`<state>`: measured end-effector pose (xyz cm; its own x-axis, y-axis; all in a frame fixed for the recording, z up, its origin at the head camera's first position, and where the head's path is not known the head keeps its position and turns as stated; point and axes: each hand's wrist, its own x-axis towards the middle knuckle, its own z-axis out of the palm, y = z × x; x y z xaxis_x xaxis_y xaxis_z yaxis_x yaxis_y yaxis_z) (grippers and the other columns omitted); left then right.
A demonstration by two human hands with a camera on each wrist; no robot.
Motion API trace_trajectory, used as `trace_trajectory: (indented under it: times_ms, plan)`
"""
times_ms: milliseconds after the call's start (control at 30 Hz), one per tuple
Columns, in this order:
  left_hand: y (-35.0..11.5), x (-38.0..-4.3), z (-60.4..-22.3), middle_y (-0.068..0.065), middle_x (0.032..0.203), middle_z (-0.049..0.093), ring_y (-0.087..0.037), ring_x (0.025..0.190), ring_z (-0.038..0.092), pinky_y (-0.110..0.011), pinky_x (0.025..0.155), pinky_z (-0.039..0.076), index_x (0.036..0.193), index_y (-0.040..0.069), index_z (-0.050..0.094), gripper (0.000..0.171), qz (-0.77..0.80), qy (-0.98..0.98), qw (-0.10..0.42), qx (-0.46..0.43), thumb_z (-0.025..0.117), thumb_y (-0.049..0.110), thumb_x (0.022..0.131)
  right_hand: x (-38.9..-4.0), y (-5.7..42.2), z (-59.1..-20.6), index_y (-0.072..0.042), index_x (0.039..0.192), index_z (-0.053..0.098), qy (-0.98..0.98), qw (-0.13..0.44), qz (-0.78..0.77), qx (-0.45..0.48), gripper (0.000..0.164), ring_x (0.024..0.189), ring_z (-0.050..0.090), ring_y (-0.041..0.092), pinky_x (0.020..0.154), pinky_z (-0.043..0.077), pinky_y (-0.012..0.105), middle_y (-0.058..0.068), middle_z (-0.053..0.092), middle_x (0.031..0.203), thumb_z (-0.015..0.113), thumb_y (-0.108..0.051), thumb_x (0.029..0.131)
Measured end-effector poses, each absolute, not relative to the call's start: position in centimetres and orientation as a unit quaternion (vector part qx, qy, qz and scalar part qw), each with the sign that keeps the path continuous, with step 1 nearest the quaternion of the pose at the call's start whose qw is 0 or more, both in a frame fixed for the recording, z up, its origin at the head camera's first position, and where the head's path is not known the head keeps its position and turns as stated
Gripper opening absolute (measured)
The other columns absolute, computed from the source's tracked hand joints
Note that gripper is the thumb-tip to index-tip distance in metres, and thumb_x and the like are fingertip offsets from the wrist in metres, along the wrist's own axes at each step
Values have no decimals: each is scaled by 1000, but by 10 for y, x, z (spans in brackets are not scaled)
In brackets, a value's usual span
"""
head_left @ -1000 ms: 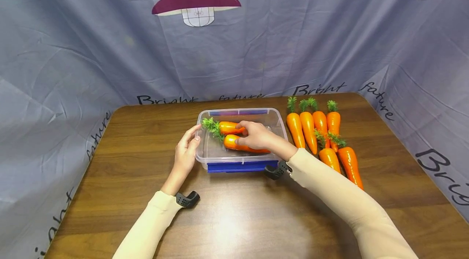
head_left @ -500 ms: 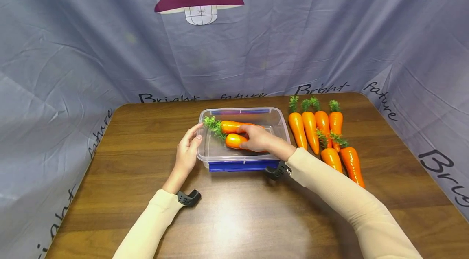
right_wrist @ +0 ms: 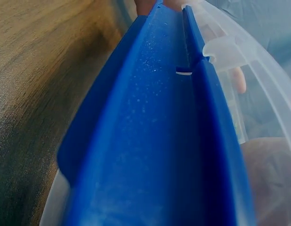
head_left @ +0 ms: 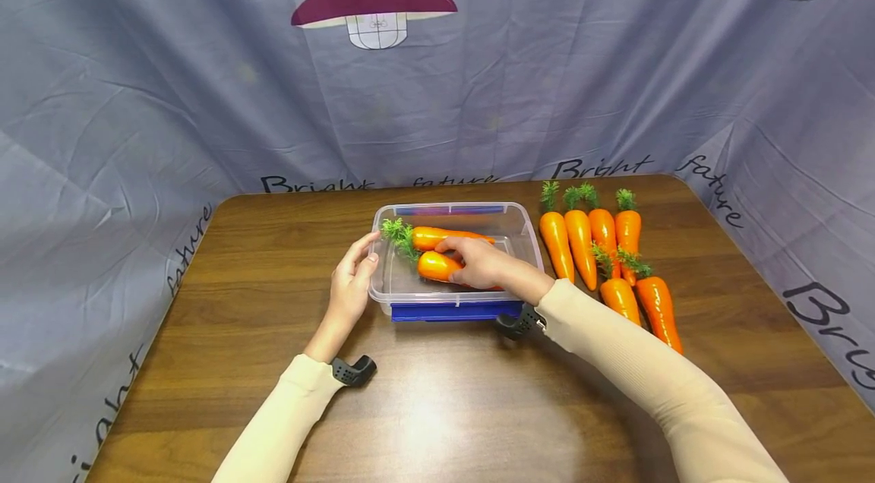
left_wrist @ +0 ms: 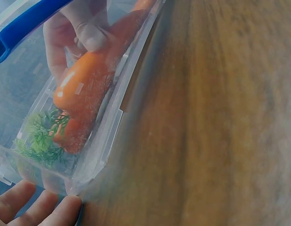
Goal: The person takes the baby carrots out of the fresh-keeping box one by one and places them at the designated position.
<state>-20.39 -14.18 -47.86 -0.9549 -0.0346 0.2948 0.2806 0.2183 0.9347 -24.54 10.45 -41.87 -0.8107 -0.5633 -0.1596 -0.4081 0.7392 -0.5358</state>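
Observation:
A clear plastic food box (head_left: 410, 296) with blue latch flaps stands on the table, holding two orange carrots with feathery green tops. My right hand (head_left: 481, 263) reaches inside and pinches the front carrot (head_left: 436, 266) between thumb and fingers; in the left wrist view that carrot (left_wrist: 72, 89) shows between them. Behind it lies the rear carrot (head_left: 427, 238), its tip pointing right. My left hand (head_left: 349, 285) rests against the box's left side, fingers relaxed along the wall. In the right wrist view a blue latch flap (right_wrist: 150, 117) fills the middle and hides most of the work.
Several more carrots lie right of the box, a back row (head_left: 579, 247) and two nearer ones, including a front right carrot (head_left: 658, 308). The wooden table (head_left: 273, 255) ends at a grey printed curtain (head_left: 478, 88) behind.
The right hand's fingers have come off the rear carrot, which now shows along more of its length, and have closed round the front one. The left hand stays at the box's left side.

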Motion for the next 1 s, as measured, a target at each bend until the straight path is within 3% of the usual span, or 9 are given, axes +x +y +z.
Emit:
trace_trajectory:
  times_ms: [133, 367, 567, 833, 1000]
  plan:
    - [-141, -204, -479, -17, 148, 58, -42, 127, 60, -21, 102, 48, 141, 3, 58, 40, -619, -770, 134, -82, 48, 6, 103, -244, 105, -417, -4, 136, 58, 917, 151, -247, -273, 50, 117, 66, 29, 105, 50, 43, 17, 68, 130, 73, -7, 88]
    - [-141, -205, -479, -18, 148, 57, -44, 127, 59, -13, 98, 46, 141, 2, 57, 40, -628, -761, 133, -87, 48, 6, 103, -244, 105, -416, -6, 133, 60, 905, 122, -290, -286, 48, 107, 69, 28, 94, 53, 39, 16, 73, 117, 73, -7, 87]
    - [-142, -204, -478, -18, 149, 56, -44, 128, 58, -11, 98, 44, 142, 3, 56, 40, -631, -761, 127, -86, 48, 6, 103, -245, 106, -419, -5, 135, 58, 892, 122, -333, -279, 49, 111, 69, 30, 96, 55, 41, 20, 71, 122, 72, -6, 88]
    - [-141, -203, -479, -17, 148, 57, -44, 125, 59, -12, 97, 45, 142, 3, 57, 40, -631, -762, 125, -80, 48, 5, 103, -248, 108, -417, 3, 135, 55, 852, 162, -414, -278, 49, 107, 68, 32, 90, 57, 34, 25, 67, 125, 71, -1, 90]
    - [-141, -204, -479, -17, 147, 58, -44, 123, 60, -12, 97, 45, 142, 4, 57, 40, -629, -763, 126, -78, 48, 6, 103, -251, 114, -409, 3, 141, 50, 815, 206, -481, -251, 54, 100, 67, 24, 83, 57, 27, 27, 68, 117, 67, 3, 91]
